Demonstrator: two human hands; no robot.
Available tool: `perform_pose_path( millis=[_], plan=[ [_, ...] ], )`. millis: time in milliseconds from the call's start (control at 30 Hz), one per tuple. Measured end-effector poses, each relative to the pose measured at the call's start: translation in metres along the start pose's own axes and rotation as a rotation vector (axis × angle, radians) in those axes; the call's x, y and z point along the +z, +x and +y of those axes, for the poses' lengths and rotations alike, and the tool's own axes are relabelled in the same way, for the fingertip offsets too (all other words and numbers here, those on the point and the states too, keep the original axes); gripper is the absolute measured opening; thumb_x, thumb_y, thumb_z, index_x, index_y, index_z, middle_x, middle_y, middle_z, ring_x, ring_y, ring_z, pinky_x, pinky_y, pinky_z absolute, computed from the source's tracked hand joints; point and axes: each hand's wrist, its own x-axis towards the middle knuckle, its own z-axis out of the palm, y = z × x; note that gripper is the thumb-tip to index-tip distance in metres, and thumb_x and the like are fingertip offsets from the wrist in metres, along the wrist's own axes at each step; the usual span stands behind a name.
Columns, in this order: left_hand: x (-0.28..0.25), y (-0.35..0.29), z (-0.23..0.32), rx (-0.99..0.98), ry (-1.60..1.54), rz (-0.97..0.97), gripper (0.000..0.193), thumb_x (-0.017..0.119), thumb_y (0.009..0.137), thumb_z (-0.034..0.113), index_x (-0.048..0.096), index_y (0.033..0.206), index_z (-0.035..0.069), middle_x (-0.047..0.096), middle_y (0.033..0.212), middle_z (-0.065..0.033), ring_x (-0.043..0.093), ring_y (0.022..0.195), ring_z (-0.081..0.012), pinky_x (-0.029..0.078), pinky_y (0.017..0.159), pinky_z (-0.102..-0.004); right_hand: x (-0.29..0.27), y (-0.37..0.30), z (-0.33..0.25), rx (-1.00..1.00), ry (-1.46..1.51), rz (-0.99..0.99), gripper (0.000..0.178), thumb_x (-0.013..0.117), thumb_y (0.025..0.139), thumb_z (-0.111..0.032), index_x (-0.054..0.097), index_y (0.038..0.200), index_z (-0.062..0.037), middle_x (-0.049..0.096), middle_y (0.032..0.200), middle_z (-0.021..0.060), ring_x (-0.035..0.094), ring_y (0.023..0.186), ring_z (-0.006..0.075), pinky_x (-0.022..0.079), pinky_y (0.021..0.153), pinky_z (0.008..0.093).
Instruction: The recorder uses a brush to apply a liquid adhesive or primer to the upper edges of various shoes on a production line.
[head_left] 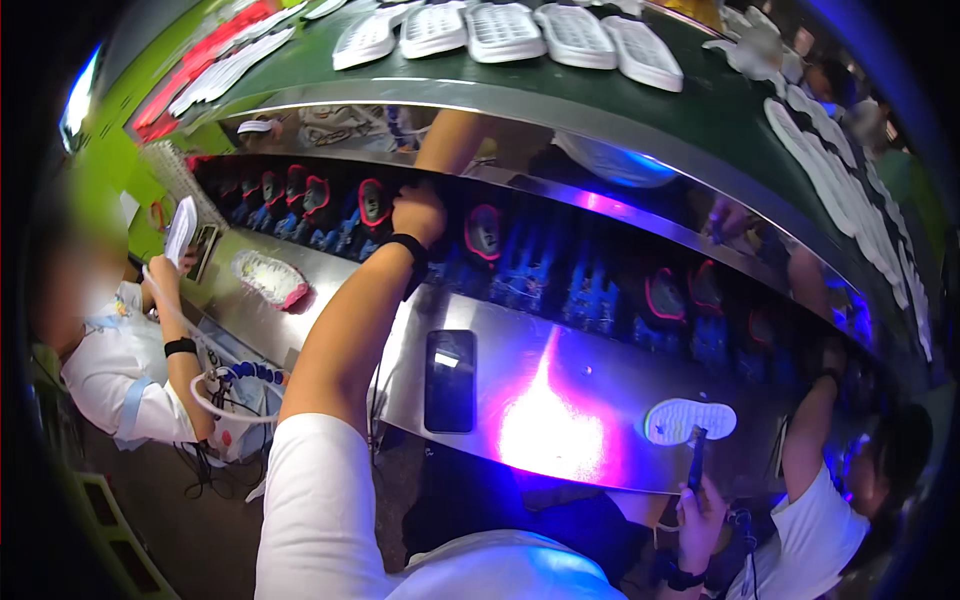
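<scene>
My left arm reaches up across the bench to a dark row of shoe uppers on blue stands. My left hand (pixel 418 213) is there with its fingers curled; what they grip is hidden. Just left of it is a grey shoe upper (pixel 373 203) with a red collar, and another such upper (pixel 483 232) stands to its right. Low on the right, my right hand (pixel 702 512) is closed round a dark-handled brush (pixel 696 462). Its tip meets a white shoe sole (pixel 672 420) lying on the metal bench (pixel 480 312).
A black phone (pixel 450 382) lies mid-bench, and a white-and-pink shoe (pixel 271 279) at the left. White soles (pixel 505 33) line the green upper belt (pixel 720 105). One co-worker (pixel 130 385) holds a sole at left; another (pixel 815 515) reaches toward the row at right.
</scene>
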Motion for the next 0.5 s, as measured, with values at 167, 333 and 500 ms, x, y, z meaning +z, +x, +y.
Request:
perform_pose_path(
  millis=[167, 333, 500],
  plan=[
    [0.034, 0.049, -0.048, 0.073, 0.086, -0.131, 0.034, 0.053, 0.096, 0.021, 0.061, 0.126, 0.006, 0.067, 0.120, -0.0233, 0.068, 0.111, -0.0411, 0.056, 0.094, -0.0506, -0.018, -0.013, 0.008, -0.031, 0.036, -0.039, 0.042, 0.069, 0.094, -0.005, 0.063, 0.135, -0.0016, 0.066, 0.086, -0.0002, 0.049, 0.060, 0.0026, 0.036, 0.050, 0.0184],
    [0.009, 0.043, 0.028, 0.081, 0.069, -0.023, 0.044, 0.052, 0.097, 0.041, 0.064, 0.130, 0.013, 0.067, 0.127, -0.0191, 0.065, 0.117, -0.0380, 0.051, 0.101, -0.0481, -0.039, -0.023, 0.014, -0.032, -0.047, 0.039, 0.037, 0.072, 0.091, -0.004, 0.066, 0.126, 0.0039, 0.068, 0.090, 0.0004, 0.056, 0.076, 0.0059, 0.047, 0.067, 0.0241],
    [0.023, 0.014, 0.061, 0.171, -0.126, -0.131, 0.056, 0.066, 0.086, 0.048, 0.065, 0.126, 0.008, 0.068, 0.122, -0.0255, 0.065, 0.115, -0.0417, 0.052, 0.099, -0.0473, -0.036, -0.027, 0.018, -0.071, 0.065, -0.036, 0.040, 0.071, 0.091, -0.005, 0.064, 0.130, 0.0036, 0.073, 0.100, 0.0080, 0.063, 0.089, 0.0094, 0.052, 0.079, 0.0267]
  ],
)
